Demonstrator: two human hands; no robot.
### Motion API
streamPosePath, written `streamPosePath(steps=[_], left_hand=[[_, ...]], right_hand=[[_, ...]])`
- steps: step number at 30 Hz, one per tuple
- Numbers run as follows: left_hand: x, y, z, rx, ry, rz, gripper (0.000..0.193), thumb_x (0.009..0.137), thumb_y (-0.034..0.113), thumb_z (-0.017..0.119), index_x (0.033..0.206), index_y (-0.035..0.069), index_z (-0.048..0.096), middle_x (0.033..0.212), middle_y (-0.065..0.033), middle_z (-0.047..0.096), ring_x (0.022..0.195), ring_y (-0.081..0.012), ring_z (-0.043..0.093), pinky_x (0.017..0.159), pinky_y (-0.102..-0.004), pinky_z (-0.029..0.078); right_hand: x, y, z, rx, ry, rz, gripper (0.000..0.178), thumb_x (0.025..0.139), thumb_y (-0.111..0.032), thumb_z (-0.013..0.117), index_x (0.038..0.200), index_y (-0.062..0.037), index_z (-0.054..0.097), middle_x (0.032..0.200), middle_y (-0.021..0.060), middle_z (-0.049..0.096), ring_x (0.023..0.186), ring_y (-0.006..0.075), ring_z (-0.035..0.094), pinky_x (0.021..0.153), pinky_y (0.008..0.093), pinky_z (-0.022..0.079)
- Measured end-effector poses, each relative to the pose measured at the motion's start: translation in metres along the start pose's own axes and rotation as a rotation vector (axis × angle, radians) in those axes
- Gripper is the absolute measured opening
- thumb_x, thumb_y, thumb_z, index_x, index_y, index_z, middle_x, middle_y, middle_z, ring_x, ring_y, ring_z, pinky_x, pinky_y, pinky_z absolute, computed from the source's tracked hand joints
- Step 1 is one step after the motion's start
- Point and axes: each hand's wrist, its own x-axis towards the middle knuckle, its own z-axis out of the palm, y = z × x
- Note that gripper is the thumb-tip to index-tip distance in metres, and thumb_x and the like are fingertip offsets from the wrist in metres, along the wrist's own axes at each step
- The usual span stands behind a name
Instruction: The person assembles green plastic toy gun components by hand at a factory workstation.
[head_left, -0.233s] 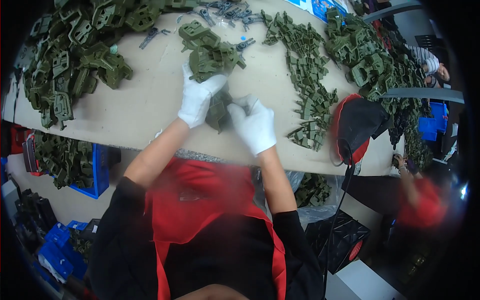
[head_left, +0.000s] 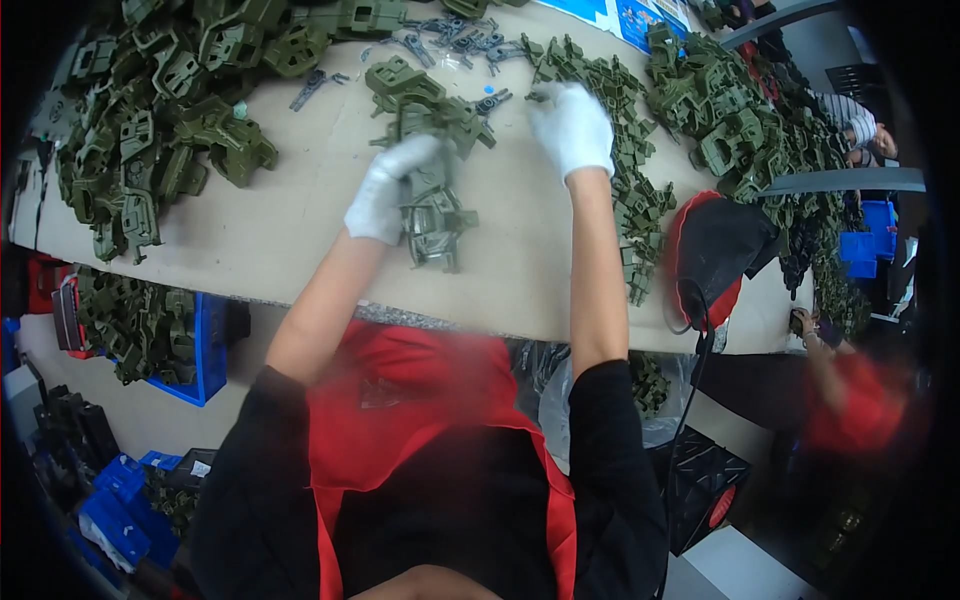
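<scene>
My left hand (head_left: 393, 190), in a white glove, is closed on an olive-green moulded plastic part (head_left: 436, 222) over the table. Motion slightly blurs its fingers. Just beyond, more green plastic parts (head_left: 402, 82) lie next to a small grey jointed piece (head_left: 490, 103). My right hand (head_left: 572, 130), also gloved in white, is at the left edge of a long spread of small green parts (head_left: 630, 150). Its fingers are bent together, with a small dark bit showing at the tips; what they hold is not clear.
A large heap of green parts (head_left: 165, 110) covers the table's left side. Another pile (head_left: 725, 110) lies at the far right, near a black and red cloth item (head_left: 715, 250) with a cable. Grey pieces (head_left: 460, 42) lie at the back. A co-worker's red garment (head_left: 860, 400) shows at right.
My right hand has left the held part and moved away and to the right, to the small green parts. The part in my left hand has turned, showing another side.
</scene>
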Motion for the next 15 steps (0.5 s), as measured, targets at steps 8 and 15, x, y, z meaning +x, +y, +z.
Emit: streamPosePath(steps=[8,15], left_hand=[[-0.009,0.049,-0.020,-0.222,-0.107,0.429,0.072,0.085,0.062,0.059,0.129,0.005,0.051,0.114,-0.0162,0.061,0.103,-0.0322,0.061,0.087,-0.0475,0.053],[0.006,0.033,-0.021,0.112,0.053,0.484,0.095,0.074,0.078,0.058,0.138,0.009,0.043,0.125,-0.0115,0.055,0.110,-0.0264,0.056,0.093,-0.0424,0.050]], right_hand=[[0.008,-0.086,0.057,0.059,-0.159,-0.172,0.057,0.073,-0.046,0.069,0.122,-0.0166,0.065,0.114,0.0150,0.067,0.105,0.0319,0.063,0.092,0.0386,0.049],[0.011,-0.040,0.039,0.541,-0.073,0.193,0.040,0.081,-0.027,0.062,0.116,-0.0087,0.068,0.095,0.0141,0.072,0.086,0.0283,0.068,0.078,0.0365,0.053]])
